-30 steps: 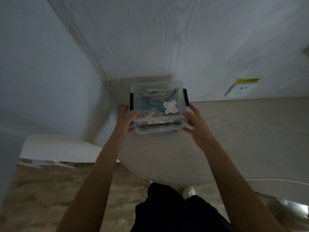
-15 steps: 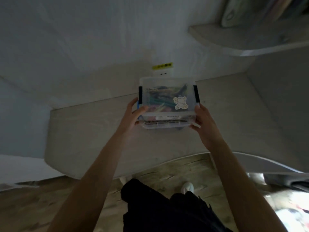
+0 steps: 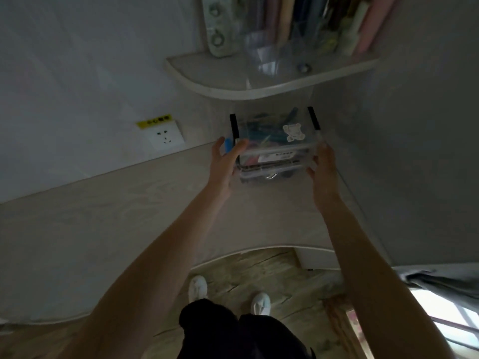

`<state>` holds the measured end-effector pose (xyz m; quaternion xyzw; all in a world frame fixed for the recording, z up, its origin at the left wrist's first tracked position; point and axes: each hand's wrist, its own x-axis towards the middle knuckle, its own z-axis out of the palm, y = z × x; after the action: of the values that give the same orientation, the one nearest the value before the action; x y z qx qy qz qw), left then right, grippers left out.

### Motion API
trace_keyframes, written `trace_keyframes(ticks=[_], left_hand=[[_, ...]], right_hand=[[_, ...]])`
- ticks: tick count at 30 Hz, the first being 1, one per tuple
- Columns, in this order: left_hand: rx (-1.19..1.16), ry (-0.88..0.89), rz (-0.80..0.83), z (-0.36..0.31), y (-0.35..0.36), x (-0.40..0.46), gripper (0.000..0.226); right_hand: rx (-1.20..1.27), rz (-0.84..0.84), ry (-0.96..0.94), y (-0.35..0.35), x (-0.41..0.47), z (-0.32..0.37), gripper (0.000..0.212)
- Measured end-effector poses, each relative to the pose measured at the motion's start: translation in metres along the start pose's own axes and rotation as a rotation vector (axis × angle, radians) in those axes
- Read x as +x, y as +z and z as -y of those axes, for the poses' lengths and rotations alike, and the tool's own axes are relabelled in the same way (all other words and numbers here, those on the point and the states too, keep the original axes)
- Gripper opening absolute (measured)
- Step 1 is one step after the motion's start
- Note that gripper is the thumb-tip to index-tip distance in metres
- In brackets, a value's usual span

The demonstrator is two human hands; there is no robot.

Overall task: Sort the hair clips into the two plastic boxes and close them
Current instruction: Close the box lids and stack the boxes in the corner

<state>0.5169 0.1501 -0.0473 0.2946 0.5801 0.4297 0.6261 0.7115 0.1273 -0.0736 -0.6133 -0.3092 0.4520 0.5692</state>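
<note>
Two clear plastic boxes are stacked at the desk's back right corner, under a shelf. The top box (image 3: 274, 130) is closed, with black side latches and a bear sticker (image 3: 293, 132); colourful hair clips (image 3: 261, 125) show through its lid. The lower box (image 3: 272, 172) is also closed, its contents dark and hard to make out. My left hand (image 3: 224, 164) grips the stack's left side, thumb on the front edge, beside a blue latch. My right hand (image 3: 324, 169) presses on its right side. Whether the stack rests on the desk, I cannot tell.
The pale wood desk (image 3: 129, 203) has a curved front edge. A rounded shelf (image 3: 233, 84) just above the boxes carries books (image 3: 324, 22) and a clear cup (image 3: 261, 53). A wall socket (image 3: 164, 137) sits to the left, a side panel (image 3: 414, 151) to the right.
Both hands have carried the stacked boxes to the right along the desk and into the corner under the shelf. My view has turned right with them.
</note>
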Motion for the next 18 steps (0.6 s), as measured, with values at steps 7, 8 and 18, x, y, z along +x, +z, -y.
trace_keyframes(ticks=[7, 8, 18], left_hand=[[0.027, 0.028, 0.115, -0.009, 0.06, 0.027, 0.07], [0.047, 0.028, 0.109, -0.011, 0.064, 0.028, 0.062], [0.185, -0.003, 0.161, -0.007, 0.069, 0.041, 0.083]], right_hand=[[-0.609, 0.027, -0.288, -0.022, 0.018, -0.018, 0.054], [-0.673, 0.037, -0.305, -0.022, 0.022, -0.018, 0.058], [-0.832, 0.105, -0.298, -0.02, 0.058, -0.015, 0.072]])
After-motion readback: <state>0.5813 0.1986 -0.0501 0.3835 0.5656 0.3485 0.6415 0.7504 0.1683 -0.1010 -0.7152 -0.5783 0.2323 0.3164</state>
